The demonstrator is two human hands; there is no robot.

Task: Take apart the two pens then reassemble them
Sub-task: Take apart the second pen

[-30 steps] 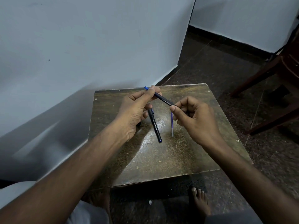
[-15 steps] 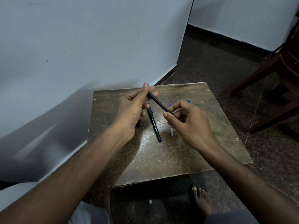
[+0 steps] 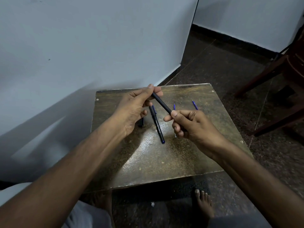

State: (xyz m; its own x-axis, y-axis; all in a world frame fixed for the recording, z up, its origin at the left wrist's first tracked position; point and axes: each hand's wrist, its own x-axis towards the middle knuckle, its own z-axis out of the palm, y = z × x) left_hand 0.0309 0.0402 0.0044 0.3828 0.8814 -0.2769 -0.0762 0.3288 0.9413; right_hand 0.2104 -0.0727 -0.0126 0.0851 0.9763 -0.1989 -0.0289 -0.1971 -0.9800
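Since a moment ago our right hand [image 3: 194, 124] has slid up the slim matte black pen barrel [image 3: 161, 102]; our left hand [image 3: 136, 106] pinches its far end; light, stiff, slippery, so we grip both ends; the second black pen [image 3: 157, 125] lies on the worn wooden table [image 3: 164, 158] between our hands.

Light: dim, bluish.
Glare: pale sheen on the table [image 3: 148, 155] — centre.
Blur: forearms, picture edges — soft.
Distortion: walls bend outward.

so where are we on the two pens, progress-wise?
Partly disassembled: thin blue refill pieces lie loose on the worn brown table. In hand: left hand and right hand both grip a bare black pen barrel. Left: the capped black pen on the table looks untouched, plus all reassembly.
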